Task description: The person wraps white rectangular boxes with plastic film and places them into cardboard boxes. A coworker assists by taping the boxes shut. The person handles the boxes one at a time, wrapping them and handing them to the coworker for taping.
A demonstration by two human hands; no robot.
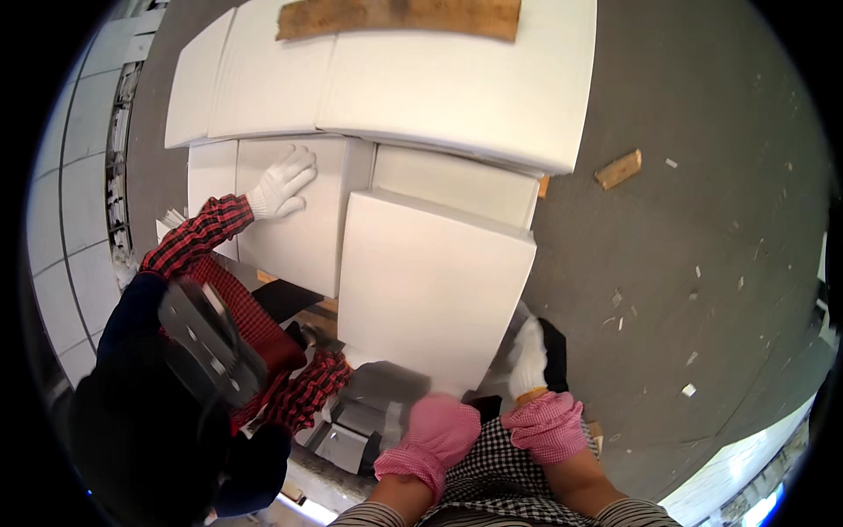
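A large white rectangular block (pixel 435 281), either a wrapped stack or a carton, lies in front of me, its top edge against the row behind. My right hand (pixel 529 356), in a white glove, is at its near right side. The fingers look curled on that edge, though blurred. My left hand (pixel 446 406) is at the block's near edge. A pink checked sleeve cover and blur hide its fingers. On the left, a co-worker's white-gloved hand (pixel 285 184) lies flat on a neighbouring white block (pixel 285 228).
More white blocks (pixel 457 88) form a higher row at the back, with a wooden board (pixel 399 18) on top. The co-worker's dark-clad body (pixel 149 430) fills the lower left. A wood piece (pixel 619 169) and paper scraps lie on the grey floor (pixel 694 228) at right.
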